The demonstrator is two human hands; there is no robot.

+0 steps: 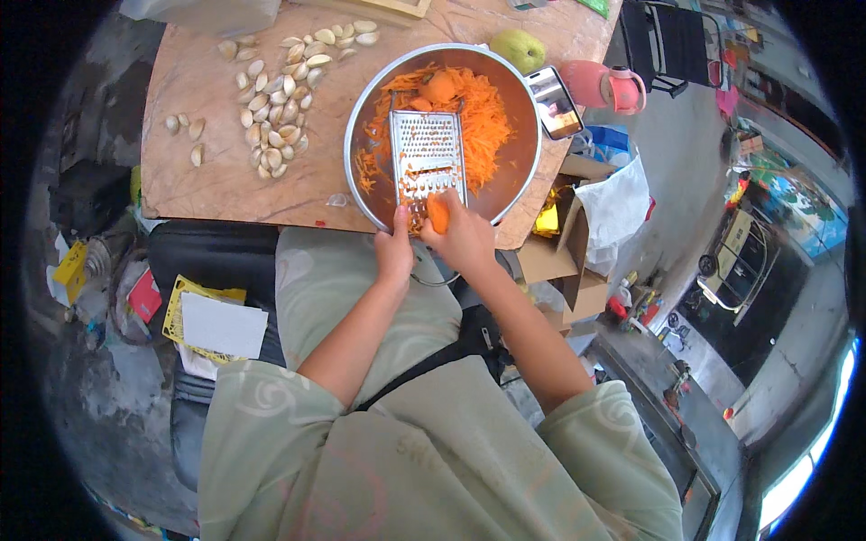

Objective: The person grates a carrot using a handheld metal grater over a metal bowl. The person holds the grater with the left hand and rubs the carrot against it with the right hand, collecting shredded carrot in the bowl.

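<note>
A large metal bowl (524, 159) on the table holds a heap of shredded carrot (484, 135) and carrot pieces (438, 88) at its far side. Across the bowl lies a flat metal grater (427, 145), its near end over the rim towards me. My left hand (395, 250) grips the grater's near left edge, thumb on top. In my right hand (467, 237) is a carrot piece (438, 213), held against the coarse holes at the near end. Orange shreds cling to the grater's face. A wire handle shows below my hands.
Many garlic cloves (277, 115) lie left of the bowl on the table (203, 196). Close to its right rim are a smartphone (555, 101), a green fruit (517, 51) and a pink jug (588, 84). An open cardboard box (555, 260) stands beside the table's right edge.
</note>
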